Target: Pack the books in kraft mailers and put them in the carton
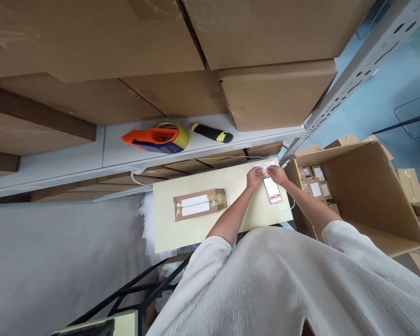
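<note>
Over the far right end of the pale yellow table (168, 238), my left hand (255, 178) and my right hand (277, 175) are close together, fingers pinched. Between them is a small white paper piece (265, 166) that looks like a label; both hands seem to grip its near edge. Just below my right hand lies a phone (273, 190) with a lit screen, a white cable beside it. Left of my left arm, a taped cardboard box (200, 205) with a white label lies flat on the table.
A shelf (115, 144) above the table's far side holds large cartons (280, 93), an orange tape dispenser (157, 136) and a black-and-yellow box cutter (212, 133). At right, a big open carton (371, 186) contains several small labelled boxes. A perforated metal post (357, 79) rises beside it.
</note>
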The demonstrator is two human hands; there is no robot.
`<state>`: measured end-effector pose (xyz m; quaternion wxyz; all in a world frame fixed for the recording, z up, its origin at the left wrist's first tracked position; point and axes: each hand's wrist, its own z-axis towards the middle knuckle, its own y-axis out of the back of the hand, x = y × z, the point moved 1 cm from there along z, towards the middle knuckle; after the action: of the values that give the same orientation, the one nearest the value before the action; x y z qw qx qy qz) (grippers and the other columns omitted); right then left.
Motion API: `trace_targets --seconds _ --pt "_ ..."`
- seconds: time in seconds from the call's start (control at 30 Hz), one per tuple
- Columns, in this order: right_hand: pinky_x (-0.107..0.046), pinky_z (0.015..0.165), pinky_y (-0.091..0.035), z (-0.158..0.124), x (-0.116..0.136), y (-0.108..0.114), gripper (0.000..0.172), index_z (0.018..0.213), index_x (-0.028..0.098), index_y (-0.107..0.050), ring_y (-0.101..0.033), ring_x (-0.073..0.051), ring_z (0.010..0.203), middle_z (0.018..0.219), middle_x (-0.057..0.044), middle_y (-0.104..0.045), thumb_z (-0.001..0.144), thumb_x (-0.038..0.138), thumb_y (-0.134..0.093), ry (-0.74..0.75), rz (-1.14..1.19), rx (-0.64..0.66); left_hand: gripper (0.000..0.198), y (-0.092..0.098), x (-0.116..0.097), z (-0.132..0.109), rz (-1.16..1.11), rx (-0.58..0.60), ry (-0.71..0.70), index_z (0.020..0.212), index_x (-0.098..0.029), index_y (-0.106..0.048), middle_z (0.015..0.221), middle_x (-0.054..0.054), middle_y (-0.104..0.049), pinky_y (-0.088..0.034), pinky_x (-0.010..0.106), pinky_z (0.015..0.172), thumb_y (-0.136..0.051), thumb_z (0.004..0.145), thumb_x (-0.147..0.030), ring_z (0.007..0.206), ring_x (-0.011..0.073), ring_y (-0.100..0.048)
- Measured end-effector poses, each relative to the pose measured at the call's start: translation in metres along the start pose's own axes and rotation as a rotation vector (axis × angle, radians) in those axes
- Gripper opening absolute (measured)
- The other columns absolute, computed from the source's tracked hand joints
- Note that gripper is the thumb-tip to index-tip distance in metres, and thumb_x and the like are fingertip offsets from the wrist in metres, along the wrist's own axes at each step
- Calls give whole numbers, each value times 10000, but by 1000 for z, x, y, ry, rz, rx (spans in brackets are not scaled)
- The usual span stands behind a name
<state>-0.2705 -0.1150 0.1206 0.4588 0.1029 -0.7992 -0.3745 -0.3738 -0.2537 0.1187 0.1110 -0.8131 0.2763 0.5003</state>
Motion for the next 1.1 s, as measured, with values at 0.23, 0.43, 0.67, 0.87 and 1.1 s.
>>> trace_targets --seconds 0.23,0.43,0.67,0.87,1.1 --pt "-397 1019 -486 0 -11 25 301 1132 174 -833 -748 -320 1087 1211 -188 -822 1078 170 -536 23 -271 -36 157 17 -7 0 90 -69 -47 883 -221 -762 874 37 -750 -589 355 964 -769 775 -107 857 183 -709" --pt "-487 1067 -390 -6 -28 48 365 1215 133 -814 -680 -375 1126 1189 -253 -800 1060 156 -484 10 -394 -91 250 40 -13 0 196 -180 -72 1021 -235 -770 1044 55 -756 -566 375 1050 -690 838 -85 972 206 -725" --pt "-525 1035 -357 -16 -31 55 414 1263 109 -797 -622 -410 1159 1202 -286 -781 1024 145 -460 -3 -484 -94 304 79 -24 4 262 -280 -64 1045 -253 -756 1063 31 -748 -535 344 1030 -676 823 -62 973 201 -722" --pt "-553 1051 -371 -19 -30 54 412 1340 129 -762 -602 -453 1240 1230 -302 -766 1006 186 -527 -32 -451 -121 344 104 -37 -5 275 -379 -65 1100 -257 -761 1108 59 -779 -518 363 1081 -705 813 -75 1103 240 -736" --pt "-533 1088 -420 -32 6 41 578 1574 109 -590 -565 -429 1308 1465 -271 -650 1010 164 -478 43 -417 -229 576 132 -40 -44 150 -347 -3 1372 -262 -680 1277 87 -748 -584 342 963 -695 831 -64 1008 213 -740"
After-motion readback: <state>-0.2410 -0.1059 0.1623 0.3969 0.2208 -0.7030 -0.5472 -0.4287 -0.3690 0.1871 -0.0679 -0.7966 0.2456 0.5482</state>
